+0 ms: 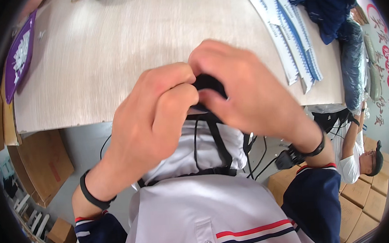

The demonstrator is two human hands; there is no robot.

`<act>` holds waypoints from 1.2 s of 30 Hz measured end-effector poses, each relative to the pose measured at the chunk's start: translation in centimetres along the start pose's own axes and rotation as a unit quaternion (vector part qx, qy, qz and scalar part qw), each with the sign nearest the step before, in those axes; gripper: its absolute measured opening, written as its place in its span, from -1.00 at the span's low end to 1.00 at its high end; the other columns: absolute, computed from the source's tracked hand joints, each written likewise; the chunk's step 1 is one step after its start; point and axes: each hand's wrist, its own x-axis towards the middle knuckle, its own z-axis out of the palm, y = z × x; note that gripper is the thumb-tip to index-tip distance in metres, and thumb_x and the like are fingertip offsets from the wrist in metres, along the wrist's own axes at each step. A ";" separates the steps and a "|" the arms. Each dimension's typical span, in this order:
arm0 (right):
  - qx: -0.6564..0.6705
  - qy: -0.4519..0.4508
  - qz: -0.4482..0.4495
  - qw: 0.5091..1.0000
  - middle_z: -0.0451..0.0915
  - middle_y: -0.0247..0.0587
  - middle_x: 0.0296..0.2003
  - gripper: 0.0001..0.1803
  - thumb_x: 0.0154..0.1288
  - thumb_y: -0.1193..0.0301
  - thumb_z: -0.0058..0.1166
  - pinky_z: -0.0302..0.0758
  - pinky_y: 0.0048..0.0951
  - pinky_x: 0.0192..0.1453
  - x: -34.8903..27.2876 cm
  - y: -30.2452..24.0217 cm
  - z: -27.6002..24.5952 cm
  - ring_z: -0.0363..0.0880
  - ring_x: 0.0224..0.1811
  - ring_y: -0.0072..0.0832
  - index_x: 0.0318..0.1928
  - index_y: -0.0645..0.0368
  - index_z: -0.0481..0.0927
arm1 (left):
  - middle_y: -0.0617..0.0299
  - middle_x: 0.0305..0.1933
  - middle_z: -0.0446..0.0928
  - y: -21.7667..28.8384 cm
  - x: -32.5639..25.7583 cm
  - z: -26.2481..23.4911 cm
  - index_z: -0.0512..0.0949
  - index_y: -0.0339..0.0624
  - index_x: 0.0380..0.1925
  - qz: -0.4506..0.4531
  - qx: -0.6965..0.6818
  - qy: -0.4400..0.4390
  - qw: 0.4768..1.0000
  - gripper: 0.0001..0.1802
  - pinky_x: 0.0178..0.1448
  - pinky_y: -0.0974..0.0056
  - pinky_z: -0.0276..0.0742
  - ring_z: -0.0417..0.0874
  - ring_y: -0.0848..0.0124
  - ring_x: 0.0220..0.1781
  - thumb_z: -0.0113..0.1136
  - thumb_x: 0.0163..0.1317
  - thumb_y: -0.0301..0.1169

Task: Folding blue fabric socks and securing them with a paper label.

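Note:
My left hand (151, 113) and my right hand (243, 85) meet above the table's front edge, knuckles close together. Between them they hold a small, dark piece that looks like cloth (210, 82). The fingers of both hands are curled in and pinch it, and they hide most of its shape. A black band circles each wrist, and the one on the right carries a small black device (287, 159).
The light wooden table (109, 46) spreads ahead. Long white strips with blue markings (287, 35) lie to the right, beside dark blue garments (325, 6). A purple tray (9, 86) of white pieces sits left. Cardboard boxes (361, 196) and another person (351, 165) are at the right.

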 end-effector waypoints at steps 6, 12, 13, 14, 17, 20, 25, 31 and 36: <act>-0.032 0.073 -0.037 0.996 0.52 0.08 -0.12 -0.62 0.03 0.71 0.23 0.52 -0.09 -0.03 -2.1 -1.3 1.8 0.53 -0.05 0.06 -0.08 0.34 0.51 | -0.09 0.13 0.57 2.5 1.7 -1.1 0.36 -0.29 0.25 -0.193 -0.029 -0.122 0.973 -0.33 0.02 0.12 0.69 0.69 0.01 0.02 0.18 0.06 -0.77; -0.188 0.109 -0.109 0.970 0.51 0.11 -0.13 -0.61 -0.01 0.58 0.13 0.53 -0.20 0.10 -3.6 -2.3 3.4 0.51 -0.09 -0.07 -0.11 0.51 0.51 | -0.05 -0.02 0.63 3.5 2.9 -1.7 0.34 -0.39 0.38 -0.159 0.064 -0.164 0.971 -0.25 0.10 0.14 0.67 0.70 0.06 0.00 0.22 0.10 -0.70; -0.197 0.148 -0.111 0.963 0.52 0.14 -0.12 -0.60 -0.05 0.57 0.13 0.55 -0.17 0.13 -3.8 -2.3 4.1 0.54 -0.04 -0.01 -0.12 0.50 0.54 | -0.03 -0.07 0.64 3.5 2.9 -1.7 0.36 -0.40 0.37 -0.145 0.079 -0.172 0.971 -0.26 0.11 0.15 0.67 0.71 0.07 -0.01 0.22 0.10 -0.70; -0.198 0.148 -0.113 0.962 0.52 0.14 -0.12 -0.60 -0.05 0.57 0.13 0.55 -0.17 0.13 -3.9 -2.4 3.9 0.54 -0.04 -0.01 -0.12 0.50 0.54 | -0.03 -0.07 0.64 3.4 2.6 -1.7 0.36 -0.40 0.37 -0.145 0.081 -0.171 0.971 -0.26 0.11 0.15 0.67 0.71 0.07 -0.01 0.22 0.10 -0.70; -0.038 0.125 -0.074 0.989 0.55 0.07 -0.09 -0.67 0.09 0.59 0.27 0.55 -0.17 0.14 -4.4 -2.0 2.0 0.57 0.00 -0.01 -0.08 0.33 0.60 | -0.01 -0.08 0.66 2.6 2.2 -2.4 0.47 -0.43 0.26 -0.128 0.065 -0.168 0.975 -0.32 0.10 0.16 0.68 0.72 0.08 -0.02 0.29 0.02 -0.69; -0.094 0.254 0.007 0.963 0.64 -0.13 -0.13 -0.71 0.21 0.56 0.36 0.56 -0.31 0.05 -2.0 1.6 -4.1 0.64 -0.07 -0.26 -0.04 0.18 0.66 | -0.05 -0.01 0.70 1.3 2.2 -3.5 0.52 -0.50 0.12 -0.256 -0.062 -0.101 0.959 -0.38 0.10 0.20 0.71 0.78 0.15 -0.06 0.46 -0.03 -0.69; -0.316 0.268 0.272 0.868 0.73 -0.09 -0.09 -0.53 0.29 0.24 0.39 0.54 -0.52 -0.09 4.7 13.1 -13.0 0.70 -0.20 -0.46 0.14 0.20 0.68 | -0.04 0.03 0.70 -0.2 4.0 -2.2 0.48 -0.48 0.18 -0.430 -0.504 0.096 0.743 -0.43 0.16 0.28 0.67 0.76 0.32 0.03 0.46 0.27 -0.41; -0.256 0.203 0.366 0.871 0.77 0.00 -0.05 -0.52 0.20 0.28 0.47 0.57 -0.47 -0.13 6.8 15.4 -12.6 0.78 -0.23 -0.42 0.11 0.17 0.74 | -0.09 0.04 0.70 -0.7 3.2 -2.0 0.48 -0.45 0.21 -0.442 -0.583 0.120 0.672 -0.44 0.15 0.15 0.73 0.79 0.18 0.03 0.42 0.33 -0.35; -0.252 0.229 0.315 0.886 0.78 -0.17 -0.19 -0.66 0.29 0.30 0.38 0.52 -0.50 -0.14 6.8 14.6 -13.0 0.72 -0.27 -0.50 0.02 0.18 0.77 | -0.05 0.04 0.70 -1.1 2.8 -2.0 0.51 -0.40 0.21 -0.446 -0.608 0.111 0.647 -0.48 0.14 0.17 0.72 0.78 0.21 0.03 0.39 0.36 -0.33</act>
